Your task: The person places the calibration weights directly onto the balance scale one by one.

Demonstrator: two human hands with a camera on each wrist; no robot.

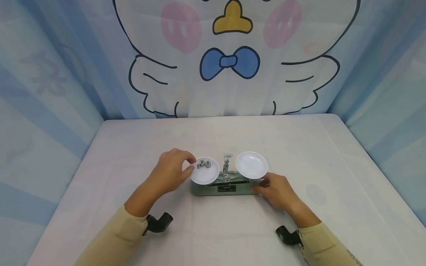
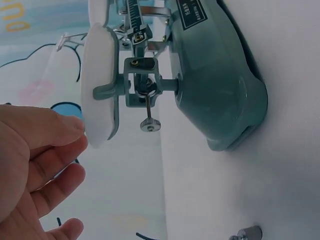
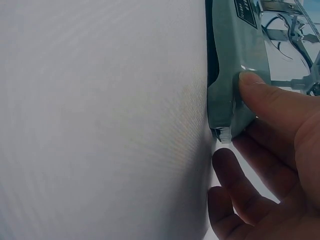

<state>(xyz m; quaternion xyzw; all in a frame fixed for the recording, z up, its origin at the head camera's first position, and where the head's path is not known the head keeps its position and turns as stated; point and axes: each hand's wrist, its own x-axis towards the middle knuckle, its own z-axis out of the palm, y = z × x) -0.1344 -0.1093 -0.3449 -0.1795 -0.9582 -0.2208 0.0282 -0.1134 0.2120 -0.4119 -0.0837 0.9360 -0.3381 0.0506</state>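
Observation:
A green balance scale stands mid-table with two white pans. The left pan carries three small metal weights; the right pan holds nothing. My left hand hovers at the left pan's outer rim, fingers loosely bent and holding nothing. In the left wrist view that pan shows edge-on, with the left hand just beside it. My right hand rests against the right end of the base. The right wrist view shows the hand with its thumb pressed on the base.
The scale sits on a white cloth-covered table, walled by blue striped curtains with a cartoon bird print. A small metal piece lies on the cloth near the base. Black wrist mounts sit on both forearms.

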